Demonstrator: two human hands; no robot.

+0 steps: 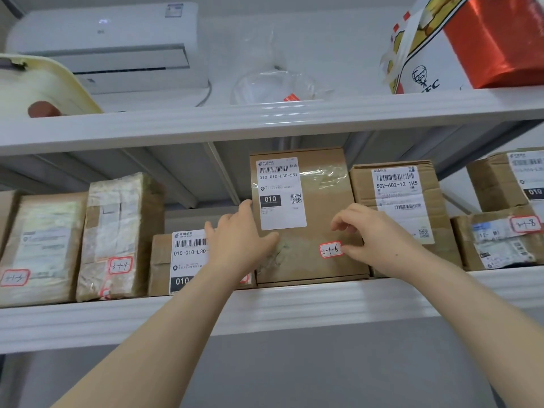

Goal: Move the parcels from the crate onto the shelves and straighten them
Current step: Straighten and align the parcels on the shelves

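Forearms: two bare arms reach up from the bottom edge to the middle shelf (294,307).
Left hand (238,240): fingers straight and pointing up along the left edge of the tall box (312,184); thumb laid across its lower front.
Right hand (374,234): fingers curled in front of the lower right part of the tall box; thumb tip touches the right edge of the sticker (331,250) marked 3-1-6. Whether it pinches anything cannot be told.
Tall box: stands upright on the middle shelf with its front at the lip. A white shipping label is on its upper left and the sticker is low on its front.
Low box (164,266): just left of the tall box, partly behind the left hand and wrist.
Right box (397,201): just right of the tall box, behind the right hand.
Left parcels: two taped ones, (120,231) and (41,248), stand side by side, each with a red-edged sticker.
Far right: wrapped parcel (497,240) marked 3-1-8, with another box (500,184) above it.
Top shelf (265,119): KFC bag (424,69), red roll (494,39), clear bag (265,83), cream tray (44,81).
Wall: air conditioner (112,45) beyond the top shelf.
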